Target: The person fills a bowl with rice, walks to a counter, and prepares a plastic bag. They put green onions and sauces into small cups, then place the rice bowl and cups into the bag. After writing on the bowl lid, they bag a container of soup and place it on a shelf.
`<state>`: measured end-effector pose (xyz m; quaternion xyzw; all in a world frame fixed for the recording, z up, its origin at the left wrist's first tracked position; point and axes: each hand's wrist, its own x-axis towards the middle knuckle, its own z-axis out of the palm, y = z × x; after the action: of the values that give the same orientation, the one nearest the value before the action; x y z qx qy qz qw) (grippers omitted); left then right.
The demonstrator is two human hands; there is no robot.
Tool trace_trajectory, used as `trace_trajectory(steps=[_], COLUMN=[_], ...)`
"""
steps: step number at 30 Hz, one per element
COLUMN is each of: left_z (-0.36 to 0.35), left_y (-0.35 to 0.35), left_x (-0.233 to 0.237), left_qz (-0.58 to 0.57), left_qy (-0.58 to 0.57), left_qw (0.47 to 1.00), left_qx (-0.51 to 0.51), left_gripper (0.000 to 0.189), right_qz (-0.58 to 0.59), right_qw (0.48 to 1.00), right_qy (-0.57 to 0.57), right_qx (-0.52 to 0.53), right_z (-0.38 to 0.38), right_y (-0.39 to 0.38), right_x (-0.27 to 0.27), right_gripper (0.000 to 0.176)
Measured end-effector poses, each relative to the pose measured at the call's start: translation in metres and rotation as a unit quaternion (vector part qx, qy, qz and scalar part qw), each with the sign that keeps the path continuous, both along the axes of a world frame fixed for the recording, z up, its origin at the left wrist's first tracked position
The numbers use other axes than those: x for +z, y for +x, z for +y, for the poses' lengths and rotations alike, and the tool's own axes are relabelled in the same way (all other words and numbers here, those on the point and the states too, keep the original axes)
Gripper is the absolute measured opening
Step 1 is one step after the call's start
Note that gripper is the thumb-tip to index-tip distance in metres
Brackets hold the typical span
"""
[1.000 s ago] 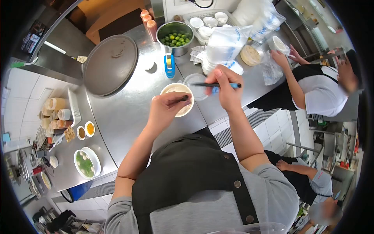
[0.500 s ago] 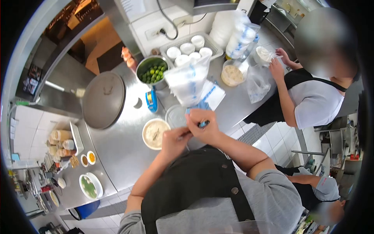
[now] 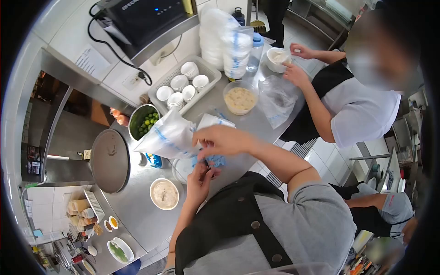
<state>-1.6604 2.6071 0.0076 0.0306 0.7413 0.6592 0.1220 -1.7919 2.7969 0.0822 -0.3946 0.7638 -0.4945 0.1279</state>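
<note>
My left hand is closed, the fingertips pinching a dark marker, most of which they hide. Above and beyond it, my right hand has bent fingers held apart, nothing visible between them. Its fingertips overlap the edge of a white plastic bag with blue print. Beneath both hands lies something crumpled and blue, perhaps a cloth. A clear round lid sits beside my left hand, partly covered by the bag. Left of that stands an uncovered white tub of creamy food.
Behind the bag are a pot of limes and a basket of white cups. A tub of pale food and a clear bag lie toward a co-worker on the right. A round tray stands left.
My right hand has parted from the left and moved away over the bag's edge. The marker now shows in my left fingers. The view has shifted, bringing a black printer into sight.
</note>
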Motion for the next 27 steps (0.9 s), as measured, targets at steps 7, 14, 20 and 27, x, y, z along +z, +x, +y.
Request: trace_trajectory(steps=[7, 14, 20, 27], left_z=[-0.003, -0.012, -0.005, -0.016], left_y=[0.03, 0.022, 0.025, 0.056], left_x=[-0.035, -0.036, -0.028, -0.066], left_qz=[-0.169, -0.102, -0.093, -0.124], left_qy=[0.082, -0.004, 0.019, 0.057], left_qw=[0.982, 0.995, 0.993, 0.981], left_qx=[0.025, 0.024, 0.064, 0.135], left_gripper=[0.01, 0.01, 0.012, 0.015], right_qz=[0.296, 0.41, 0.231, 0.313], right_qw=[0.859, 0.773, 0.82, 0.771], right_qy=[-0.146, -0.008, 0.302, 0.229], right_qx=[-0.391, -0.483, -0.428, -0.505], right_z=[0.104, 0.132, 0.096, 0.11], right_y=[-0.134, -0.347, -0.403, -0.418], right_x=[0.063, 0.101, 0.061, 0.05], right_gripper=[0.011, 0.032, 0.048, 0.041])
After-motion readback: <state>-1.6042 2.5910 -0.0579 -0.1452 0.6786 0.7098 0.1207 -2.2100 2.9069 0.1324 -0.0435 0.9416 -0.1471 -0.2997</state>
